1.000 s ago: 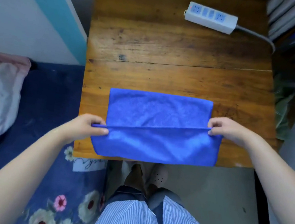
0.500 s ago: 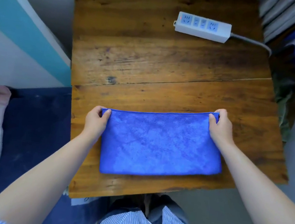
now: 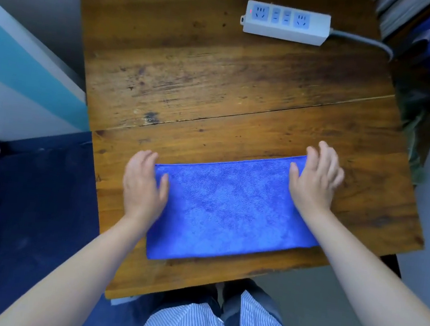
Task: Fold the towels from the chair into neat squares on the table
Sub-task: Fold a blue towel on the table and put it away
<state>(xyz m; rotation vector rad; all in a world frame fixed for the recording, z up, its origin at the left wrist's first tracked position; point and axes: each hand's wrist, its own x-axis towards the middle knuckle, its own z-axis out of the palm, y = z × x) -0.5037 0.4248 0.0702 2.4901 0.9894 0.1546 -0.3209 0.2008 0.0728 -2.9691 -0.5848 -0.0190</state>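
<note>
towel (image 3: pixel 230 210) flat, long axis L-R | L hand (image 3: pixel 143 184) + R hand (image 3: pixel 313 179) on ends

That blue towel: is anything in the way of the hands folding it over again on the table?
Nothing visible. Both the left hand and the right hand already lie flat on the blue towel, and the table around it is bare wood; the power strip sits far off.
</note>
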